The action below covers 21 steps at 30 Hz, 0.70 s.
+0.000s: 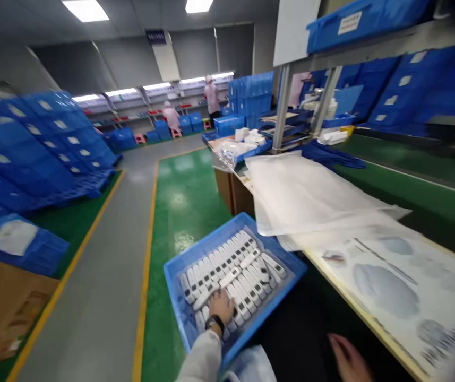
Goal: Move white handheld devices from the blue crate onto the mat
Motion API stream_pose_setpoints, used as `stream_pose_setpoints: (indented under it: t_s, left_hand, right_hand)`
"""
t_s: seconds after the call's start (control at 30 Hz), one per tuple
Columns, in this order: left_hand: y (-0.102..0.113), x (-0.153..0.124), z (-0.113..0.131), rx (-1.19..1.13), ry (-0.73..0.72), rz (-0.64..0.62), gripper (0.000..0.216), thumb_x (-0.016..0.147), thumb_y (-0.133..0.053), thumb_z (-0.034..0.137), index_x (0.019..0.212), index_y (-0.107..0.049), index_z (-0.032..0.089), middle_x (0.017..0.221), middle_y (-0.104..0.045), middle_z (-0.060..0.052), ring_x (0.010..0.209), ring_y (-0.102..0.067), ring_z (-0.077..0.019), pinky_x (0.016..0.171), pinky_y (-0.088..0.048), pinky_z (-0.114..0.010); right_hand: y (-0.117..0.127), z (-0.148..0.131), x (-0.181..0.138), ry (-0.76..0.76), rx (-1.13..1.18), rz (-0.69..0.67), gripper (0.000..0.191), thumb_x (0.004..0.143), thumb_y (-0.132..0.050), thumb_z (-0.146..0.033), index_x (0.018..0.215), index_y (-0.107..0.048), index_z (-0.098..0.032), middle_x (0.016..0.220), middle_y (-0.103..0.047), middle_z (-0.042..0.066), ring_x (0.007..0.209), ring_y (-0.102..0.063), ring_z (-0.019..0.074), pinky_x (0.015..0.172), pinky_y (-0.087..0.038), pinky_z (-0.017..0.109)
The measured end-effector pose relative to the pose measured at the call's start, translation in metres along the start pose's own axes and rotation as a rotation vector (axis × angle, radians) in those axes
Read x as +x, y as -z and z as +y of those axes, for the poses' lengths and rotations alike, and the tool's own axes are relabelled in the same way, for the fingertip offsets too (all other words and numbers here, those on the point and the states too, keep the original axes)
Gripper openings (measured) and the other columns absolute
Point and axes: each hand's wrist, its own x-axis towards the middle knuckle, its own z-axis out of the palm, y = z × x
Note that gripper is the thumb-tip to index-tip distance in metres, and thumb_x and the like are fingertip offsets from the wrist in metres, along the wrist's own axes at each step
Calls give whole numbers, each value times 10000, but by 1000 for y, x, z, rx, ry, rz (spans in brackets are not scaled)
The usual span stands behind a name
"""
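My left hand (221,306), with a dark watch at the wrist, reaches into a blue plastic bin (265,317). Its fingers are bent down around one of the white handheld devices; the fingertips are partly hidden. Rows of slim white devices (247,289) with small dark screens fill the bin, and a few lie crosswise on top. At the bottom edge, to the right of the bin, is my right hand (349,358), holding nothing visible, its fingers loosely apart and partly blurred. It hangs beside the workbench edge.
To the right runs a workbench (370,313) with white sheet material (310,196) on it. Stacked blue crates (40,143) and a cardboard box (8,307) stand on the left. Several people in pink work at the far benches. Yellow lines (147,265) mark the floor.
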Motion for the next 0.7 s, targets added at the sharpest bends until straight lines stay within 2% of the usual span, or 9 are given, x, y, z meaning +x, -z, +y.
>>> stream_pose_setpoints:
  t_s: [0.07,0.17,0.27,0.43,0.6,0.7]
  left_hand:
    - [-13,4,4,20,-18,33,735,921,-388,514,1526,-426,99,1580,-378,-267,1438,-366,-423,1179,-257,-534]
    - [-22,10,6,33,-12,102,693,953,-325,544,1479,-479,120,1472,-470,-256,1349,-434,-427,1101,-317,-545]
    - [-21,13,6,45,-9,169,678,969,-294,572,1428,-527,131,1357,-538,-235,1275,-478,-402,1052,-355,-510]
    - [-27,17,5,96,-14,258,694,948,-314,606,1408,-546,140,1306,-583,-208,1229,-511,-386,1029,-380,-483]
    - [-42,35,-10,128,-41,243,757,885,-256,668,1340,-565,148,1233,-641,-223,1147,-605,-391,970,-440,-481]
    - [-45,44,-23,137,-9,241,723,849,-240,713,1270,-579,233,1131,-690,-183,1078,-660,-396,901,-487,-505]
  right_hand:
    - [-1,16,-5,-101,2,69,651,831,-296,-741,1070,-764,-356,1127,-752,103,1132,-687,368,946,-567,520]
    - [-7,30,-9,-188,127,169,595,843,-397,-713,997,-743,-255,1100,-755,121,1094,-699,344,983,-555,460]
    - [-10,31,-8,-191,149,189,535,833,-465,-688,961,-733,-243,1067,-754,103,1061,-701,324,980,-541,443]
    - [-7,25,-6,-244,128,151,507,868,-422,-640,964,-706,-231,1055,-746,96,1051,-695,300,958,-525,419]
    - [-2,19,-9,-291,125,115,410,928,-409,-534,1003,-686,-241,1066,-741,76,1061,-683,269,968,-496,388]
    - [-3,16,-6,-323,139,118,323,957,-459,-448,1041,-692,-240,1092,-743,57,1076,-677,242,975,-487,352]
